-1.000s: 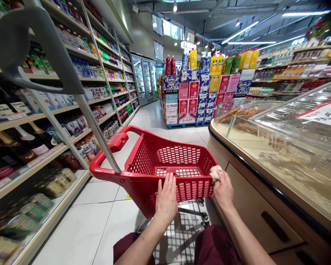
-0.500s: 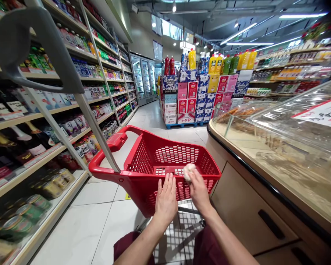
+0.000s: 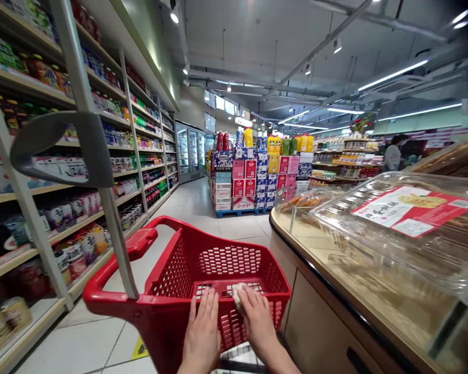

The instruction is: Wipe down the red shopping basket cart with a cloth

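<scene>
You're in a supermarket aisle. Left: long shelves (image 3: 42,93) w/ jars, cans, bottles & price strips, floor to ceiling. Ahead: a pallet stack of boxes (image 3: 257,179) topped w/ drink bottles, plus glass-door fridges (image 3: 190,151) at the back wall. Right: a food counter (image 3: 335,259) w/ clear lidded bins (image 3: 409,228) & a printed label. You've a red plastic cart (image 3: 203,275) w/ a grey pull handle (image 3: 62,150) in front. Strip lights overhead, tiled floor, another shopper (image 3: 393,153) far right.
</scene>
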### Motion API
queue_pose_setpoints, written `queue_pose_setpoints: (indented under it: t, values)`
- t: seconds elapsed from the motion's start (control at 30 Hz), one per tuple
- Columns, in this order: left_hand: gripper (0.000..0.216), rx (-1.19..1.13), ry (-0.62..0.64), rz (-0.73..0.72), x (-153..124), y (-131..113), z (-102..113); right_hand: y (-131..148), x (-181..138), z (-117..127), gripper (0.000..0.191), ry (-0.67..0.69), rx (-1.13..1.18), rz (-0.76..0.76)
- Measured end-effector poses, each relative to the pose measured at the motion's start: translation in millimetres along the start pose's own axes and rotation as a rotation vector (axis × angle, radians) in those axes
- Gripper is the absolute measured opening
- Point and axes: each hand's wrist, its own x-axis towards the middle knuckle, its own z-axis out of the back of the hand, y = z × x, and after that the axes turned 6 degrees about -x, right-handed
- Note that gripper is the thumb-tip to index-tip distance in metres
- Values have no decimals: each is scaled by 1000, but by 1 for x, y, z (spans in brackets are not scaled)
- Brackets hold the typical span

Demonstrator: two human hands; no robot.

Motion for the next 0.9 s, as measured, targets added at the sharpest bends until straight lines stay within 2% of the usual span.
queue_pose_setpoints:
  t: [0.07, 0.13, 0.2, 0.27, 0.37, 0.43, 0.47, 0.53, 0.63, 0.7, 0.8, 0.83, 0.9]
  values:
    - [55, -18, -6, -4, -1, 2, -2, -26, -4, 1, 55, 41, -82, -18]
    - [55, -38, -9, -4, 0, 4, -4, -55, -3, 9, 51, 43, -164, -136]
    - [56, -59, -9, 5, 1, 4, -5, -70, 0, 13, 47, 12, -220, -272]
    - [56, -75, -2, 16, 3, 3, -5, -64, 2, 6, 46, -45, -217, -305]
    - [54, -82, 32, 22, 4, 2, -1, -34, 2, -14, 50, -93, -113, -83]
    - [55, -79, 67, 11, 4, 2, 4, -27, 1, -19, 49, -88, -63, 28]
    - [56, -76, 88, 3, 4, 1, 6, -31, 1, -17, 45, -91, -58, 23]
    - [59, -70, 134, -7, 2, 0, 11, -50, -1, -9, 39, -112, -90, -139]
    - [62, -79, 203, 5, 1, -4, 15, -69, -4, -2, 41, -128, -85, -265]
    - [63, -84, 226, 15, 0, -7, 17, -61, -8, -6, 43, -105, -63, -222]
    - [63, -84, 232, 9, -1, -8, 19, -44, -15, -9, 46, -23, -9, -19]
    - [62, -88, 236, 2, -2, -8, 20, -45, -16, -8, 46, -10, -4, 4]
    - [62, -98, 245, -8, -2, -8, 21, -55, -16, -4, 43, -25, -34, -95]
